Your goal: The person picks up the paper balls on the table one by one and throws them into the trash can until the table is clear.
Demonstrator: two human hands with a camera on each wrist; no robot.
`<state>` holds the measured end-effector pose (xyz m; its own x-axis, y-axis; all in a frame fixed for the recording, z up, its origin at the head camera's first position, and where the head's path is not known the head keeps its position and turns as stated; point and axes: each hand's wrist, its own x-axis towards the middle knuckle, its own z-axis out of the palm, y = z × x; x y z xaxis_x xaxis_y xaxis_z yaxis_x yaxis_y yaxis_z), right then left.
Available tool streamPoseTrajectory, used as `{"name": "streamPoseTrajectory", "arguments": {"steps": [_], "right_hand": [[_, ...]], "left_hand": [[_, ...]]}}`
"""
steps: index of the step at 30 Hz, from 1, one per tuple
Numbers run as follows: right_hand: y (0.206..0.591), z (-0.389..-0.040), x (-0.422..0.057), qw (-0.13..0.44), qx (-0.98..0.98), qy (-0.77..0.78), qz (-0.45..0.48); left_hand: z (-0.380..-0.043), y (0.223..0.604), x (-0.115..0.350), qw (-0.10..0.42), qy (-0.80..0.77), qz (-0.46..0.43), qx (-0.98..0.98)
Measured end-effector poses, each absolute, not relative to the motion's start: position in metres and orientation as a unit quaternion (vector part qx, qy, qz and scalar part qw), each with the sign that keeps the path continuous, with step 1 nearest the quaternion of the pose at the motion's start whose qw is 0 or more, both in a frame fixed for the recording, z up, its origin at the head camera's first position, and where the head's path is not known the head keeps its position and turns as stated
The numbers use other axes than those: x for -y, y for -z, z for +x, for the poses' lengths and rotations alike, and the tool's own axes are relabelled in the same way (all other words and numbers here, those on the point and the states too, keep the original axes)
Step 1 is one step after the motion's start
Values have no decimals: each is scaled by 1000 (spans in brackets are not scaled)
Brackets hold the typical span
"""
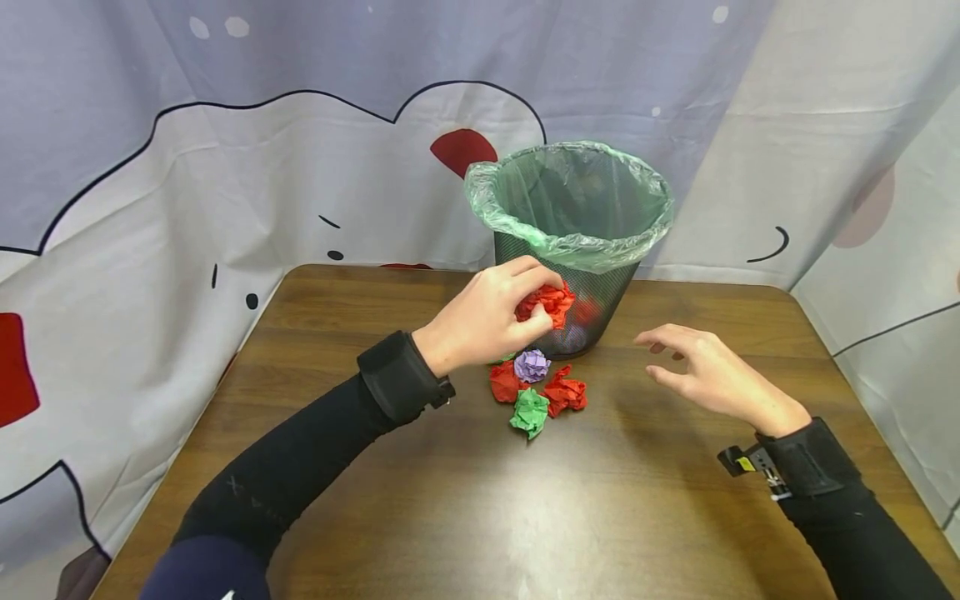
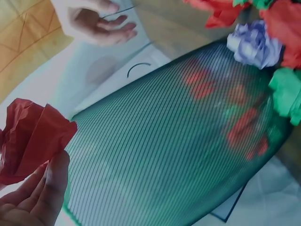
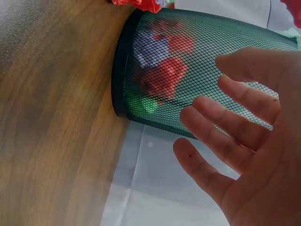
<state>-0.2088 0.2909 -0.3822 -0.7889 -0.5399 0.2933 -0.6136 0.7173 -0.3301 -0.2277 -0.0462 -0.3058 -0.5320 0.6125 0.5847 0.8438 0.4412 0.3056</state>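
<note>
**Red crumpled paper ball [image 1: 557,304]: light, soft, forgiving pinch**

Ball is in the left hand [image 1: 491,308], off the counter [image 1: 465,508], outside the bin near its lined mouth. Thumb and fingers pinch it at its sides. Should weigh next to nothing; expect it to give under squeeze, hold its creases and not slip much. Nothing fragile, worst case it flattens. Best hold: light pinch across the bulk; a loose fold alone might let it unfurl.

Right hand [image 1: 701,371]: holds nothing, fingers apart and loosely bent, well clear of the ball, to the right of the bin.

Mesh bin [image 1: 611,302] stands upright, green plastic liner [image 1: 585,252] folded over the rim. Liner looks thin and crinkly, so it could snag or shift if brushed. Red, purple and green balls [image 3: 165,77] show through the mesh.

At the bin's foot on the counter: purple ball [image 1: 532,366], green ball [image 1: 530,413], two more red ones [image 1: 566,393], bunched close. Same paper by look, same pinch should do.
</note>
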Motion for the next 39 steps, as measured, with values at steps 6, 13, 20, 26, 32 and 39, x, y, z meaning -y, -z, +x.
{"name": "streamPoseTrajectory", "arguments": {"steps": [6, 13, 20, 26, 32, 39], "right_hand": [[385, -207, -292, 60, 928, -219, 296], [390, -206, -293, 38, 929, -225, 290], [393, -206, -294, 31, 930, -227, 287], [392, -206, -295, 24, 931, -229, 282], [393, -206, -296, 23, 932, -228, 281], [394, -205, -298, 30, 930, -227, 286]], "left_hand": [[-237, 286, 50, 225, 295, -430, 823], [-249, 265, 52, 260, 296, -424, 816], [-260, 242, 53, 291, 302, -415, 808], [-271, 221, 53, 285, 305, -394, 819], [-282, 205, 54, 266, 298, -364, 841], [-294, 195, 49, 253, 272, -340, 864]]}}
